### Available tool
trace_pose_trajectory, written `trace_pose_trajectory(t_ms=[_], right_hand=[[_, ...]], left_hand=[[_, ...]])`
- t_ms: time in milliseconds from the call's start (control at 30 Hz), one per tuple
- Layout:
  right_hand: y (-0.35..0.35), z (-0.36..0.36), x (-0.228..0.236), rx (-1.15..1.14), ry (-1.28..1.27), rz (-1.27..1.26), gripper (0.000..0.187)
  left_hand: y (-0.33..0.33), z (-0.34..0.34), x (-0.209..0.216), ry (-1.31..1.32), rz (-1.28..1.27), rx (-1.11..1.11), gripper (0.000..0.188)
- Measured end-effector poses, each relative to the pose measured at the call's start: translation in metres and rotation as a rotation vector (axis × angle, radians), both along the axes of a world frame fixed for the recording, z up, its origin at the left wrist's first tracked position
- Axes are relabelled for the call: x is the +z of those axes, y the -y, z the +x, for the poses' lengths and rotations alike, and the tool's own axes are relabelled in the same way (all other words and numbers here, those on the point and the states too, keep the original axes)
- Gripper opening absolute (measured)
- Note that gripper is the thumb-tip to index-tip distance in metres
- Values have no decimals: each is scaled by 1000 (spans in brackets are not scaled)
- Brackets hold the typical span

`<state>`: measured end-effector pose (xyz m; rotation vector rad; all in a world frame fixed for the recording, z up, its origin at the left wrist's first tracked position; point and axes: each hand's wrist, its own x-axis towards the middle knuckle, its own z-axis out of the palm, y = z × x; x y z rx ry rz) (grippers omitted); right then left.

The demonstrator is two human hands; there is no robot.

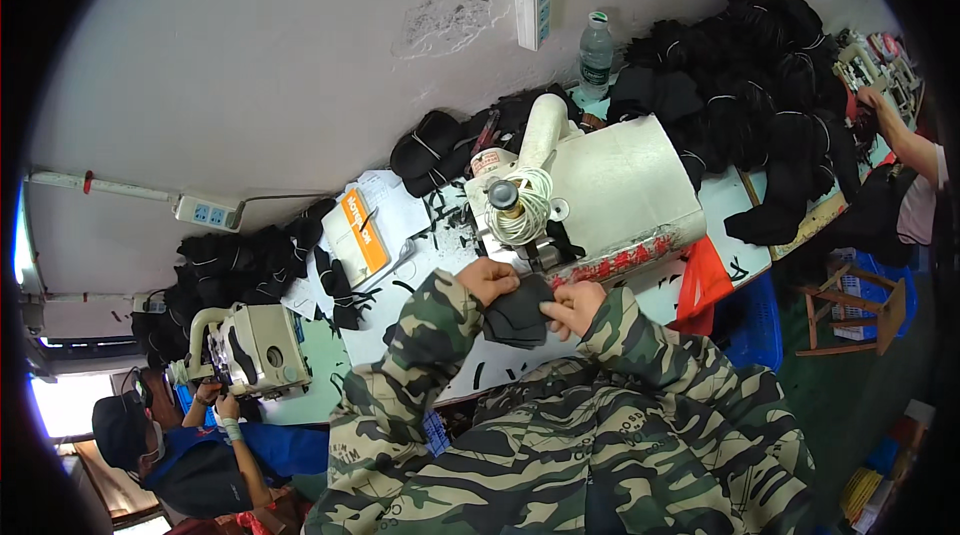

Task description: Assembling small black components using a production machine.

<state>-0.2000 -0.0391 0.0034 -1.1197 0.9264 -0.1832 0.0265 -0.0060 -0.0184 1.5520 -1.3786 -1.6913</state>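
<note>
A folded piece of black fabric (517, 314) is stretched between my hands at the front of a white sewing machine (625, 175). My left hand (486, 281) pinches its upper left edge, thumb on top. On its right side, the thumb and finger of my right hand (573, 308) grip the edge. The cloth's far edge lies close to the machine's needle area, which is partly hidden by a coil of white cord (522, 215) on the machine head. Camouflage sleeves cover both my forearms.
Tied bundles of black fabric (770, 85) pile up at right; another bundle (428, 150) lies behind. An orange-and-white notebook (357, 235) rests at left. Beside the machine hangs red cloth (704, 285). A bottle (595, 55) stands behind. Co-workers sit at left (215, 455) and far right (915, 165).
</note>
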Motion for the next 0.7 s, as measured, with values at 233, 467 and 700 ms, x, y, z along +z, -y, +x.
trace_pose_trajectory(t_ms=[233,467,700], right_hand=[[46,-8,29,214,-228,-777,21],[70,-3,37,335,-235,-856,25],[75,10,37,558,-316,-995,28]], left_hand=[[29,12,16,375,28,-210,18],[39,12,12,374,56,-276,22],[35,-1,13,246,-227,-91,36]])
